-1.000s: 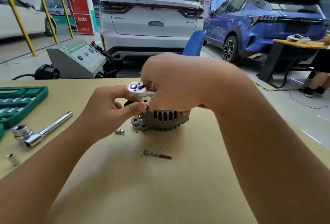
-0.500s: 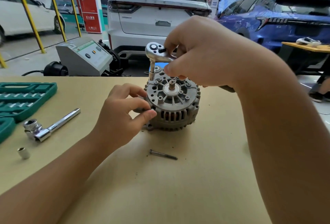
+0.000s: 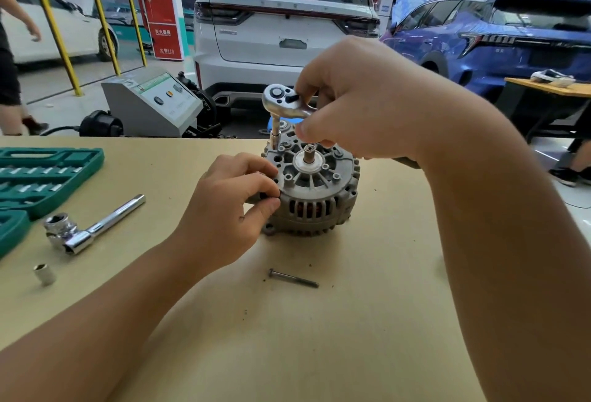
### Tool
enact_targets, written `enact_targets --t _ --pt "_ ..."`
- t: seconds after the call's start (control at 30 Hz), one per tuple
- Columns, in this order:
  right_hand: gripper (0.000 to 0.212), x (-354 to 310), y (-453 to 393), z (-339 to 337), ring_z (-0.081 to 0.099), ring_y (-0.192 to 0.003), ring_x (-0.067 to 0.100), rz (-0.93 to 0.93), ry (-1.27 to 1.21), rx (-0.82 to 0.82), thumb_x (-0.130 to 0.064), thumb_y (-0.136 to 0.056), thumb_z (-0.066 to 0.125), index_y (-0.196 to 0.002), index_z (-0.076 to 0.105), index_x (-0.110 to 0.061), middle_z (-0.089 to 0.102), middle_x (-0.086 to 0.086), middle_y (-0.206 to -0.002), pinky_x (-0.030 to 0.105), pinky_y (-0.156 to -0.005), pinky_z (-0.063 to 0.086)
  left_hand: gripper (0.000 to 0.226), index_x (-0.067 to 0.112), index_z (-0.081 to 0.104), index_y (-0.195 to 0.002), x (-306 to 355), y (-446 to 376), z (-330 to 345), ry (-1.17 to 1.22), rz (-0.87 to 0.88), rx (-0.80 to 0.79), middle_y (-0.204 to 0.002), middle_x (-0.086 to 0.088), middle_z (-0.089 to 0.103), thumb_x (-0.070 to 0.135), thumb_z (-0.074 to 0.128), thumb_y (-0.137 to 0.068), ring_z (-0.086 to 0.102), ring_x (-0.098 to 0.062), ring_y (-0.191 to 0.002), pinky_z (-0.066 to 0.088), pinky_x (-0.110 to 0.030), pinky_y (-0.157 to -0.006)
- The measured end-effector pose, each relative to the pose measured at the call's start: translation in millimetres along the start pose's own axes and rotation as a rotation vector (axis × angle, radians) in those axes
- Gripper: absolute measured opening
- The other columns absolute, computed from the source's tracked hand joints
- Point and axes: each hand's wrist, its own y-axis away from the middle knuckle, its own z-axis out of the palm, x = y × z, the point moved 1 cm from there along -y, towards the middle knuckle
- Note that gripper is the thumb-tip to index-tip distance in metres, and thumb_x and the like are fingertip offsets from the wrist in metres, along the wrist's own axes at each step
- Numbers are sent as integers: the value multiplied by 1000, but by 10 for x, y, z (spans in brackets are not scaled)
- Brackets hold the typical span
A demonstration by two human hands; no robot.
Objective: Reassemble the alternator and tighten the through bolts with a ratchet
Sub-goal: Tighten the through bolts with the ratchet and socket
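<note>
On the tan table (image 3: 319,337), near the middle, stands the grey alternator (image 3: 315,192). It sits with its short shaft pointing up, and dark slots run round its side.

Over its far left edge is the shiny ratchet (image 3: 286,102). A thin socket (image 3: 275,137) hangs from the ratchet's round head and goes straight down onto the top of the alternator. If it sits on a bolt head, the view does not show it.

Curled round the ratchet's handle is the right hand (image 3: 367,104). Its fingers and thumb grip the handle close to the head, and the rest of the handle is hidden under the hand.

At the alternator's left side is the left hand (image 3: 230,206). Its fingers are bent and its thumb and fingertips press on the edge of the body, holding it. Something small and dark shows between the fingertips, but it is too small to tell what.

One long bolt (image 3: 293,277) lies flat on the table, near the alternator on the side closer to the camera, and touches nothing else.

Further left lies a silver bar tool (image 3: 92,228) with a big socket at one end. Close by it stands a loose small socket (image 3: 44,273). At the left edge is a green tool case (image 3: 41,177) with rows of sockets inside.

Behind the table are a grey machine (image 3: 153,104), a white car (image 3: 284,24) and a blue car (image 3: 499,40).
</note>
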Motion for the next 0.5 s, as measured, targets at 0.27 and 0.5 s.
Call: enact_targets --t 0.27,0.5 --pt "26 10 -11 17 50 -69 20 -9 3 -7 -14 -87 68 -108 71 1 69 17 -93 33 -62 48 8 8 75 -89 41 25 -25 -158 121 73 -107 -4 68 14 71 -87 58 -24 -97 53 -50 -76" --pt "26 54 -24 5 46 -62 19 -3 3 -12 -14 -88 68 -107 71 3 68 18 -92 32 -58 45 35 32 68 -91 342 -13 -52 -303 323 -615 -79 16 61 62 50 -93 52 -4 -69 47 -24 -59"
